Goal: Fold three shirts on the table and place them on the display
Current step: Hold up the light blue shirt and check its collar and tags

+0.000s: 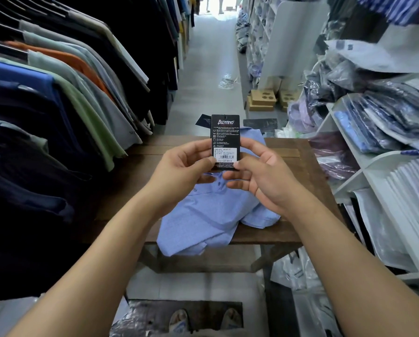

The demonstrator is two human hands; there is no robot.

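Two bare forearms [94, 251] reach forward from the bottom edge toward the table [291, 152]. The left hand [181, 171] pinches the left edge of a black tag [225, 135] between the thumb and curled fingers. The right hand [264, 176] pinches the lower right edge of the same tag, with the other fingers loosely curled below it. The tag stands upright above the table, its printed side toward the camera. Under the hands a light blue shirt [203, 215] lies on the table, collar and buttons up, one sleeve bunched at its right side, its lower end hanging over the near edge. A rack [57, 93] of hanging shirts is on the left, and shelves [373, 164] with bagged shirts are on the right.
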